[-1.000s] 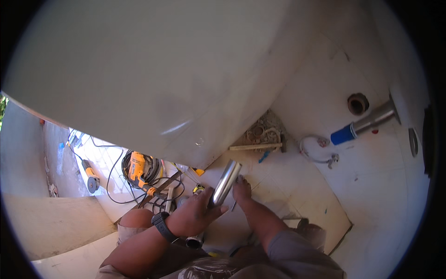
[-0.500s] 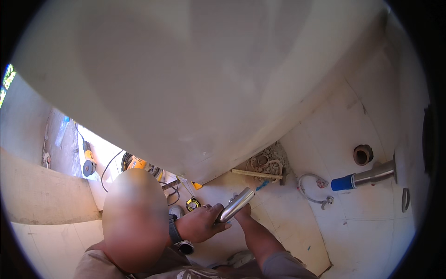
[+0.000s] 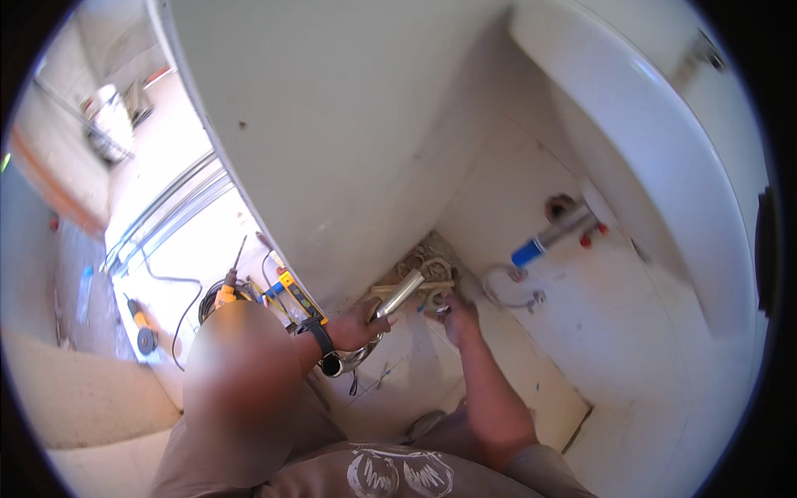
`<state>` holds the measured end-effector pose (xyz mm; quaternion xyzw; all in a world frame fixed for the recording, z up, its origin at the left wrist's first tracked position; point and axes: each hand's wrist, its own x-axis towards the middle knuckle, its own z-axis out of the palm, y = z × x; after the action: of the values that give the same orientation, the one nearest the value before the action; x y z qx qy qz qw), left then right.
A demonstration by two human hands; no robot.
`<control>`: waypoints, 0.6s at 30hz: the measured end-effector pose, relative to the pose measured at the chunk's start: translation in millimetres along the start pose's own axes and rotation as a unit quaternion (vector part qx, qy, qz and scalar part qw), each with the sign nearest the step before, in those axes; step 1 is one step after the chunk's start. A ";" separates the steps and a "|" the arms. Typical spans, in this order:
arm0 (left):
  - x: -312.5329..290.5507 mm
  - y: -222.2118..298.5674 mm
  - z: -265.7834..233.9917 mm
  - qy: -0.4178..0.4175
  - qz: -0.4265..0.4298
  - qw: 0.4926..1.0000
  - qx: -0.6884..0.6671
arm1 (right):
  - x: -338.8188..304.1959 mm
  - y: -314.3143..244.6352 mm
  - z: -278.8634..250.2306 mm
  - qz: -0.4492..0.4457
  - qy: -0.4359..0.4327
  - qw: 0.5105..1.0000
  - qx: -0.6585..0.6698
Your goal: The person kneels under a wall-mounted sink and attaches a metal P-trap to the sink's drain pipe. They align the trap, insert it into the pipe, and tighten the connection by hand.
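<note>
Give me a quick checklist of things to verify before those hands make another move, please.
1. Left hand has hold of the straight chrome pipe: ok.
2. Right hand free: not ok; its fingers hold a small shiny piece, too small to identify.
3. Straight pipe joined to the curved chrome piece below: cannot tell; the left hand is in the way.
4. Blue-ended wall pipe clear of both hands: ok, nothing touches it.
5. Angle grinder away from the hands: ok, it lies well to the left.
6. Grinder unplugged: cannot tell; no plug is visible.
</note>
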<state>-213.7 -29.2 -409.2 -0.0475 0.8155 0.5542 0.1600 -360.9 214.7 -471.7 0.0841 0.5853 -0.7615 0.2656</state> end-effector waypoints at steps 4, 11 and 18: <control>-24.9 32.3 24.7 0.008 0.079 0.996 -0.045 | -68.1 -45.2 0.1 -0.087 -0.059 0.985 0.134; -96.6 87.9 65.1 -0.010 0.145 0.989 -0.035 | -163.6 -69.3 -0.4 -0.135 -0.048 0.983 0.114; -131.1 106.7 98.3 -0.054 0.140 0.989 0.019 | -210.8 -77.6 -6.9 -0.300 -0.036 0.948 -0.101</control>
<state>-96.6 88.7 -306.2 0.0997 0.8147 0.5572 0.1258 -223.1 299.1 -315.5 -0.1498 0.6471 -0.7456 0.0534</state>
